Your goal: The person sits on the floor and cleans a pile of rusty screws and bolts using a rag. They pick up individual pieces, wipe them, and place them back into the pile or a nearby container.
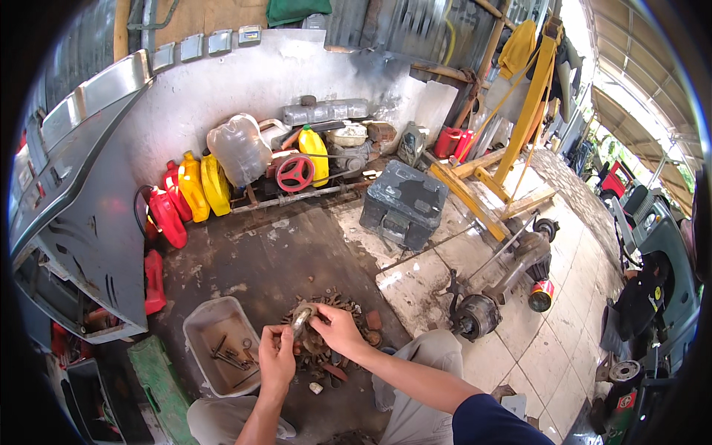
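Between my hands is a shiny, curved metal part, which looks like a ring. My right hand grips it from the right with bent fingers. On the other side, my left hand pinches its near left edge between thumb and fingers. Under both hands, a dark, dirty heap of metal parts lies on the floor, partly hidden by them. Close to my left hand stands a grey plastic tub holding bolts and small metal pieces.
A long green metal box lies left of my knee. Ahead stands a black case; an axle assembly rests on tiles at right, near a yellow wooden frame. Red and yellow jugs line the wall. A person is at far right.
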A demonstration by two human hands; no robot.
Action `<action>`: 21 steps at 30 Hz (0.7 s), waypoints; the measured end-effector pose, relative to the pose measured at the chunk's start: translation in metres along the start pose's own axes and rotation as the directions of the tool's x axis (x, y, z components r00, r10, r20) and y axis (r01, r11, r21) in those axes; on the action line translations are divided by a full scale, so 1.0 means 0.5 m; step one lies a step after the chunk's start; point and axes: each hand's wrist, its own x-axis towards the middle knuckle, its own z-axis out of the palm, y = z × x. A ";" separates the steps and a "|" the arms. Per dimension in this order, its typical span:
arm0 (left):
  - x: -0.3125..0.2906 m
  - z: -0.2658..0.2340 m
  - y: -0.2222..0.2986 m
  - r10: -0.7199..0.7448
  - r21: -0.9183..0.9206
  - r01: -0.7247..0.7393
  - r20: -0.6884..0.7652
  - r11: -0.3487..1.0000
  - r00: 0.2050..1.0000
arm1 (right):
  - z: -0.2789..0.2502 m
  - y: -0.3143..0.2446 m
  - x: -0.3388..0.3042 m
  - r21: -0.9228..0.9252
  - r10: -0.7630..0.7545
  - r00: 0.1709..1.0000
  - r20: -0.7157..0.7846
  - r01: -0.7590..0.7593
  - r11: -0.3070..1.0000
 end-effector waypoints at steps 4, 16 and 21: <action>-0.001 0.003 -0.006 0.143 -0.053 -0.141 0.039 0.989 0.989 | -0.003 -0.006 0.009 0.319 0.264 0.946 0.187 -0.312 0.895; 0.014 -0.018 0.031 0.247 0.403 -0.375 0.334 0.835 0.910 | -0.014 -0.001 -0.007 0.011 -0.014 0.998 -0.055 0.014 1.000; 0.000 -0.031 0.025 0.092 0.324 -0.207 0.336 0.923 0.937 | 0.006 -0.014 -0.008 -0.060 -0.092 0.979 -0.180 0.082 0.995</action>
